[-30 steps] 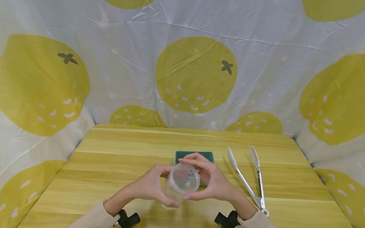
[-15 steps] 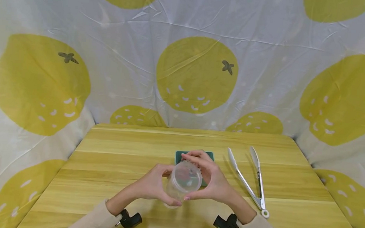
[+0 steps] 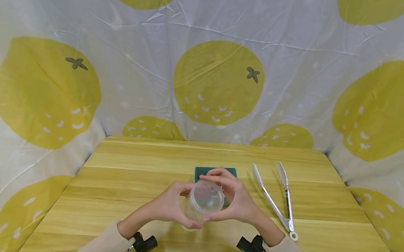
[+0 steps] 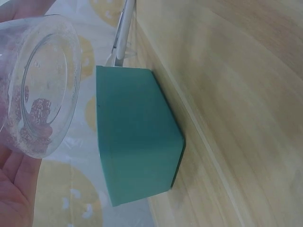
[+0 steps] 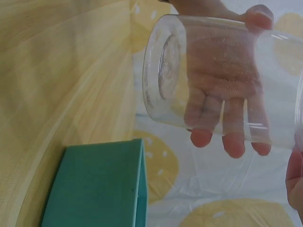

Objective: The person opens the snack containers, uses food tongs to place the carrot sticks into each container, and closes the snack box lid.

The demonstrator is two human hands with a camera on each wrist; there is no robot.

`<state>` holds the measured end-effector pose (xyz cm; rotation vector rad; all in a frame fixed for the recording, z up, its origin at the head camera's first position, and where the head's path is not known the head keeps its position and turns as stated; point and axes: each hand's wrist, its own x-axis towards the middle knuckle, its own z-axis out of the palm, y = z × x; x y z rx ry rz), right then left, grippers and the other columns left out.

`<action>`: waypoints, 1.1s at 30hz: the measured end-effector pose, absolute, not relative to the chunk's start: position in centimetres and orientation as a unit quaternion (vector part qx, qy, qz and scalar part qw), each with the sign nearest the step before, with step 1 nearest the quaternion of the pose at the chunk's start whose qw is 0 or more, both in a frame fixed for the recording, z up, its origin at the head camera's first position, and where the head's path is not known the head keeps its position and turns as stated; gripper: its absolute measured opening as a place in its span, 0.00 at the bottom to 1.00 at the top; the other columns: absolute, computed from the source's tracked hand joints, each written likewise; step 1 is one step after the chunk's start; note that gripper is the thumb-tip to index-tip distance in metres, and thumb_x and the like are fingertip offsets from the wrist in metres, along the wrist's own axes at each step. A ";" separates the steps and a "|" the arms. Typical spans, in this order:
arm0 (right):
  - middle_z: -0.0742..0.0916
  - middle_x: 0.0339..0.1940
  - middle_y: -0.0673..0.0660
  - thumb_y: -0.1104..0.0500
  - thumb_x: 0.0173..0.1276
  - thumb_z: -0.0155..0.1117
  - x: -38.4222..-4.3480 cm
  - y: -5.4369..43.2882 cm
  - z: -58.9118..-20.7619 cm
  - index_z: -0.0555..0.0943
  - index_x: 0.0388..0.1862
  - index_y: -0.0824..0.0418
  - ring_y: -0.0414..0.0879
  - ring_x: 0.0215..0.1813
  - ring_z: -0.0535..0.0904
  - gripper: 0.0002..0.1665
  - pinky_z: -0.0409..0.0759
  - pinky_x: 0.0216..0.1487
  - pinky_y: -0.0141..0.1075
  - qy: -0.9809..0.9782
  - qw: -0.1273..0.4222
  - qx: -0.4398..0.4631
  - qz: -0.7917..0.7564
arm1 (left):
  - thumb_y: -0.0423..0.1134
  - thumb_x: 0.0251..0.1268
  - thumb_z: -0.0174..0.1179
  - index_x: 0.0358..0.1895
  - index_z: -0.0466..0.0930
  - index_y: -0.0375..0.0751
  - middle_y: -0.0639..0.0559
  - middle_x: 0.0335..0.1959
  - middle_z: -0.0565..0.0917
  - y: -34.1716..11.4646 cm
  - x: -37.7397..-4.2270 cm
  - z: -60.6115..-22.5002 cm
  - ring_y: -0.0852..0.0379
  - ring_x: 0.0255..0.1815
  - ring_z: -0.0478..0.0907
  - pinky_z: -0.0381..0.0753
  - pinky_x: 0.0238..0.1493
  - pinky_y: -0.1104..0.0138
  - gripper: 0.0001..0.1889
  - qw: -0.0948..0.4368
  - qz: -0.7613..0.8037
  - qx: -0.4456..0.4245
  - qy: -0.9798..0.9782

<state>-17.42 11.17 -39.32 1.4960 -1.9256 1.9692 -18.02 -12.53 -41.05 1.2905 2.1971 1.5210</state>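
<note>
A clear plastic jar (image 3: 189, 213) is tilted above the front part of the table, held between both hands. My left hand (image 3: 166, 203) grips the jar's body, thumb in front and fingers behind. Around the round translucent top (image 3: 207, 196) curl the thumb and fingers of my right hand (image 3: 235, 200). In the left wrist view the jar's base (image 4: 52, 80) faces the camera; reddish patches show through it, and I cannot tell whether they are contents or fingers. Beyond the hands stands a green box (image 3: 216, 168), partly covered by the right hand, with small items inside too hidden to make out.
Metal tongs (image 3: 270, 201) lie spread on the wooden table (image 3: 132, 160), right of the box. A black wrist camera (image 3: 144, 244) sits at each wrist. A lemon-print cloth (image 3: 223, 26) hangs behind and along both sides.
Both hands and the jar have shifted slightly to the right. The right hand's fingers have moved a little on the jar's top. The box and tongs stay put.
</note>
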 end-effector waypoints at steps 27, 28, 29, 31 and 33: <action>0.71 0.58 0.73 0.69 0.39 0.87 -17.1 11.3 -39.4 0.68 0.68 0.77 0.57 0.59 0.68 0.57 0.73 0.60 0.37 -0.613 0.074 0.494 0.612 | 0.41 0.43 0.81 0.57 0.80 0.46 0.56 0.48 0.86 -12.6 -17.9 -41.3 0.55 0.50 0.82 0.80 0.53 0.58 0.33 0.074 0.519 0.413 0.745; 0.71 0.58 0.73 0.69 0.39 0.87 -17.0 11.2 -39.4 0.68 0.68 0.78 0.57 0.59 0.69 0.56 0.73 0.60 0.37 -0.613 0.076 0.493 0.612 | 0.41 0.43 0.81 0.57 0.80 0.46 0.56 0.48 0.86 -12.7 -17.9 -41.3 0.55 0.49 0.82 0.81 0.53 0.58 0.33 0.073 0.519 0.413 0.745; 0.71 0.58 0.73 0.70 0.39 0.86 -17.0 11.1 -39.4 0.69 0.67 0.78 0.57 0.59 0.69 0.55 0.73 0.61 0.37 -0.613 0.078 0.491 0.614 | 0.41 0.42 0.81 0.56 0.81 0.46 0.56 0.48 0.86 -12.7 -17.8 -41.3 0.56 0.49 0.82 0.81 0.52 0.58 0.32 0.073 0.520 0.412 0.745; 0.72 0.57 0.72 0.71 0.40 0.85 -16.9 11.0 -39.4 0.70 0.66 0.78 0.56 0.59 0.69 0.52 0.73 0.61 0.37 -0.613 0.078 0.486 0.619 | 0.42 0.42 0.81 0.56 0.81 0.45 0.55 0.47 0.86 -12.7 -17.8 -41.3 0.55 0.48 0.82 0.81 0.52 0.58 0.32 0.072 0.520 0.412 0.744; 0.72 0.57 0.72 0.73 0.41 0.84 -16.8 11.0 -39.4 0.71 0.65 0.78 0.56 0.59 0.69 0.50 0.74 0.61 0.37 -0.611 0.076 0.481 0.624 | 0.41 0.42 0.82 0.56 0.81 0.45 0.54 0.47 0.87 -12.7 -17.8 -41.3 0.55 0.48 0.82 0.81 0.52 0.59 0.32 0.074 0.522 0.410 0.744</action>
